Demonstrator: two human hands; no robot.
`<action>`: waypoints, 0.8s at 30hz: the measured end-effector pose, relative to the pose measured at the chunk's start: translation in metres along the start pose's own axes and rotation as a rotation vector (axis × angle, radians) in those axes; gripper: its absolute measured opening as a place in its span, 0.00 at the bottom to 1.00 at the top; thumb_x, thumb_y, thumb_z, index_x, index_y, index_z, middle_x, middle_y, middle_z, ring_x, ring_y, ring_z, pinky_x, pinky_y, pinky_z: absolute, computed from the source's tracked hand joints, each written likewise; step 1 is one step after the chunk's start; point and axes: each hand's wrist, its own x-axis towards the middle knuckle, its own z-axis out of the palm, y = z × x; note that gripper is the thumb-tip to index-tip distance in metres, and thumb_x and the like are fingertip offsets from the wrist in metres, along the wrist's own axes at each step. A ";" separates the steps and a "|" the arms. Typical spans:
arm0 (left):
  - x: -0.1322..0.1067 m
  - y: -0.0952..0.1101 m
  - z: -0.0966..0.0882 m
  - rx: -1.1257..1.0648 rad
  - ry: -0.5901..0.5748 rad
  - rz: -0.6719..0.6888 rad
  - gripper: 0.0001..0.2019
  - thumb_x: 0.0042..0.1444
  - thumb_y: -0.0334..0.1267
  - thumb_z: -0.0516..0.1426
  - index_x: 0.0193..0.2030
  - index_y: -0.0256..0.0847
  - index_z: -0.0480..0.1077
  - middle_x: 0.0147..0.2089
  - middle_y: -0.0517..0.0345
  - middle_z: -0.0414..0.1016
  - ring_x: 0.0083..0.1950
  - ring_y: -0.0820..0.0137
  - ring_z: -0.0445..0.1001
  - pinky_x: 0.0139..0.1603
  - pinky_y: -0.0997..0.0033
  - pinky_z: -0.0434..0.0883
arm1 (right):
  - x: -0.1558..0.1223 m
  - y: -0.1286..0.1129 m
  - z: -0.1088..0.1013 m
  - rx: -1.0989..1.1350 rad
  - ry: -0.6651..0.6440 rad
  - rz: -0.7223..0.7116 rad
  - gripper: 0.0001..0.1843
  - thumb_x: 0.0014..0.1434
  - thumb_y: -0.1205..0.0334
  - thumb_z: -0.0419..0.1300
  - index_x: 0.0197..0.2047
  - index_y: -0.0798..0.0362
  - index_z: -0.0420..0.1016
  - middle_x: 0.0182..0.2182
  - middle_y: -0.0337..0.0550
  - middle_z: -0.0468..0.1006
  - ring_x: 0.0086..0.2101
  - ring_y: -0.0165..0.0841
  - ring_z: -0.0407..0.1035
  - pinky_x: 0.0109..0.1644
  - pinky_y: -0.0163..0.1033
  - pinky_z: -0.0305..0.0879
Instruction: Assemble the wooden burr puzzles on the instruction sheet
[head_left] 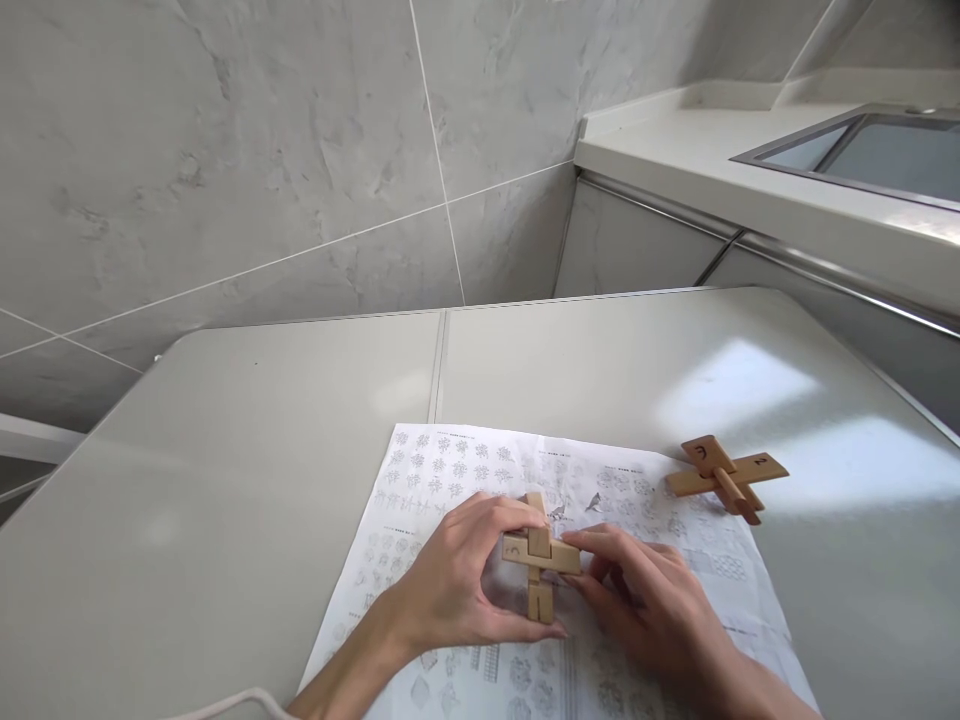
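In the head view, the left hand [454, 578] curves widely around the wooden cross [539, 543], thumb and forefinger at its long axis's ends (this axis runs away from the person). The right hand [651, 592], nearly closed, pinches the right end of its crosswise bar [564, 557], above the printed sheet [420, 510].

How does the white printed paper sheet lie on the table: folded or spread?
Spread: the sheet lies open on the pale grey table, its rows of drawings visible.
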 end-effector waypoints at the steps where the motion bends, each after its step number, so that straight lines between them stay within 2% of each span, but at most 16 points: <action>1: 0.000 0.000 0.000 0.001 0.002 -0.001 0.37 0.52 0.50 0.76 0.63 0.54 0.64 0.53 0.60 0.81 0.50 0.63 0.80 0.55 0.58 0.76 | 0.000 0.000 0.000 -0.001 -0.005 0.008 0.10 0.77 0.66 0.53 0.57 0.46 0.69 0.30 0.34 0.80 0.22 0.28 0.73 0.28 0.32 0.70; 5: 0.000 -0.001 0.000 0.010 0.028 -0.020 0.37 0.51 0.53 0.77 0.62 0.54 0.64 0.53 0.60 0.82 0.48 0.64 0.80 0.56 0.57 0.77 | 0.001 0.003 -0.001 0.029 -0.030 0.086 0.10 0.76 0.63 0.56 0.58 0.46 0.70 0.29 0.33 0.78 0.21 0.28 0.72 0.26 0.32 0.69; 8: 0.000 -0.003 -0.003 -0.039 0.082 -0.070 0.39 0.49 0.54 0.77 0.63 0.54 0.65 0.55 0.58 0.81 0.52 0.61 0.81 0.56 0.57 0.78 | 0.001 0.004 -0.001 0.048 -0.038 0.110 0.11 0.76 0.62 0.58 0.59 0.46 0.70 0.35 0.38 0.80 0.24 0.29 0.74 0.26 0.33 0.69; 13: 0.003 -0.002 -0.008 -0.175 0.213 -0.199 0.36 0.49 0.50 0.78 0.60 0.51 0.69 0.53 0.57 0.81 0.52 0.62 0.82 0.55 0.61 0.80 | -0.001 0.002 -0.001 -0.063 -0.124 0.004 0.17 0.75 0.64 0.59 0.65 0.45 0.70 0.48 0.48 0.80 0.35 0.35 0.78 0.34 0.39 0.74; 17: 0.005 -0.002 -0.008 -0.205 0.266 -0.257 0.34 0.49 0.48 0.78 0.58 0.49 0.70 0.52 0.56 0.82 0.53 0.61 0.83 0.53 0.62 0.81 | -0.001 -0.001 -0.001 -0.101 -0.203 0.007 0.20 0.75 0.65 0.58 0.67 0.43 0.70 0.53 0.51 0.77 0.42 0.38 0.78 0.42 0.42 0.77; 20: 0.005 -0.003 -0.007 -0.193 0.274 -0.275 0.34 0.48 0.47 0.79 0.58 0.48 0.70 0.52 0.56 0.82 0.52 0.61 0.82 0.53 0.62 0.81 | -0.002 -0.001 0.000 -0.098 -0.197 0.015 0.16 0.75 0.65 0.58 0.63 0.44 0.73 0.54 0.51 0.76 0.43 0.39 0.77 0.43 0.43 0.78; 24: 0.005 -0.002 -0.007 -0.190 0.263 -0.293 0.34 0.48 0.46 0.79 0.58 0.48 0.70 0.52 0.56 0.82 0.52 0.61 0.82 0.53 0.61 0.80 | -0.003 0.001 0.001 -0.092 -0.135 0.037 0.02 0.75 0.61 0.60 0.49 0.47 0.73 0.55 0.53 0.74 0.42 0.40 0.77 0.42 0.46 0.77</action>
